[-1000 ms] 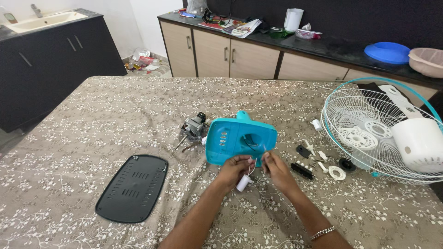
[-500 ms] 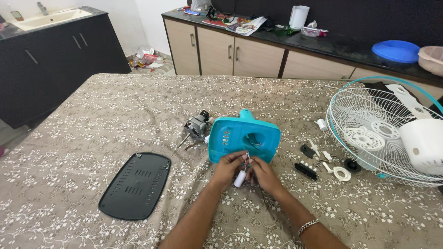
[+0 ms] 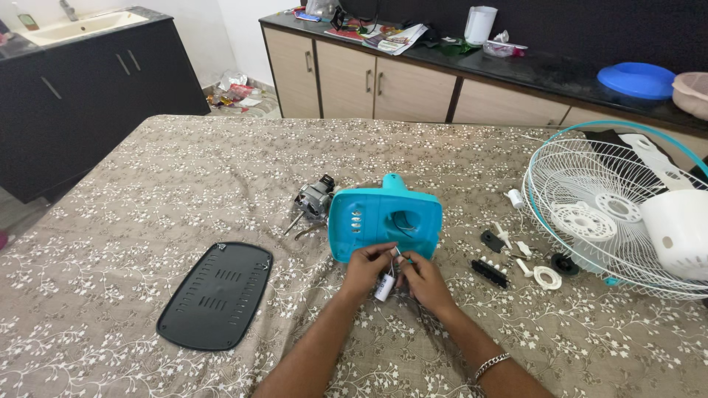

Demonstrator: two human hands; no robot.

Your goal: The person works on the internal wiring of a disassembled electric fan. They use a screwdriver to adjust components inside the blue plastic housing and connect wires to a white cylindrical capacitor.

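Observation:
A turquoise fan housing (image 3: pixel 383 221) lies on the patterned tablecloth (image 3: pixel 147 191), with a small grey motor (image 3: pixel 315 199) just to its left. My left hand (image 3: pixel 366 267) and my right hand (image 3: pixel 420 278) meet right in front of the housing. Between their fingertips they pinch thin wires from which a small white cylinder (image 3: pixel 384 287) hangs. Both hands are closed on these wires, close to the housing's lower edge.
A black vented plate (image 3: pixel 216 295) lies at the left. A white wire fan guard (image 3: pixel 612 214) with a white part (image 3: pixel 675 232) rests at the right. Small black and white pieces (image 3: pixel 516 258) are scattered between. Cabinets with a cluttered counter (image 3: pixel 472 51) stand behind.
The view has shifted slightly and my hands have drawn a little closer together on the wires; the white cylinder still hangs between them.

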